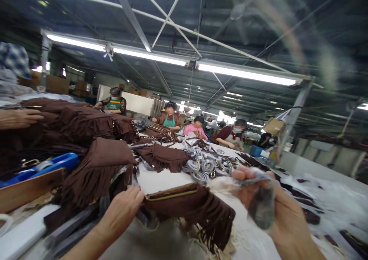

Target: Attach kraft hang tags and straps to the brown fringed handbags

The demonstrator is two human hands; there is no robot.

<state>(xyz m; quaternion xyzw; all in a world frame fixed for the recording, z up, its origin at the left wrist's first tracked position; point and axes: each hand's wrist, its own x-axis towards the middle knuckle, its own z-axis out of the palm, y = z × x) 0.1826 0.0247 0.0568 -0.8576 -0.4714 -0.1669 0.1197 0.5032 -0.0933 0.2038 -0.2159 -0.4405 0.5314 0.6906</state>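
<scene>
A brown fringed bag [184, 202] lies tilted in front of me, its gold zip along the top edge and its fringe hanging to the right. My left hand [125, 206] is closed at the bag's left corner, fingers pressed together; a clear plastic piece [148, 218] shows just below them. Raised on the right, my right hand [276, 210] is closed on a crumpled piece of clear plastic film [261, 204], blurred by motion. Whether anything is inside the film I cannot tell. Left of the bag sits another brown fringed bag [110, 152].
Coiled plastic-wrapped straps [207, 164] lie beyond the bag. More fringed bags [83, 122] are heaped at the left, near a blue tape dispenser [54, 164] and a wooden board [31, 191]. Another person's hand [20, 118] reaches in at left. Several co-workers sit farther back. Plastic sheets [330, 198] cover the right.
</scene>
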